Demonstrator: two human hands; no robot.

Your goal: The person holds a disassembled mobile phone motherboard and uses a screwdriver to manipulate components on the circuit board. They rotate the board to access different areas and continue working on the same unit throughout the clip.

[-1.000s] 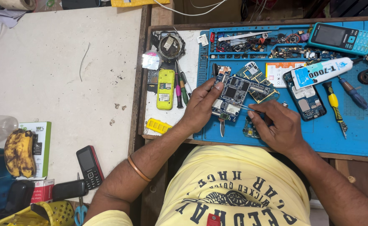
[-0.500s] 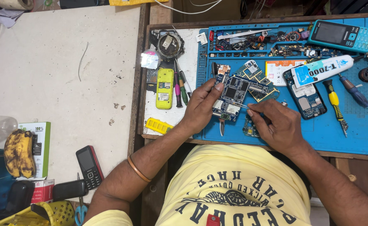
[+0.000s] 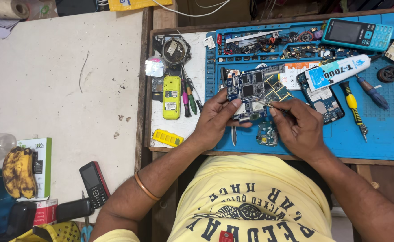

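Circuit board held over the blue mat (image 3: 376,134)

Left hand (image 3: 215,121): fingers closed on the circuit board (image 3: 247,92). Right hand (image 3: 298,127): fingers pinched shut on tweezers (image 3: 268,105), tip touching the board. Beyond: glue tube (image 3: 338,72), teal phone (image 3: 357,34).

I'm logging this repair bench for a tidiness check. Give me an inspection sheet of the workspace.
Surface: blue work mat on a wooden bench.
Job's things: circuit board held above the mat; thin metal tool touching it.
Clutter: yellow phone, glue tube, screwdrivers, teal phone, small parts.
Grippers: left hand grips the board; right hand pinches the tool.
Cables: white cable at the top edge.
Surroundings: bananas, black phone on the white table.
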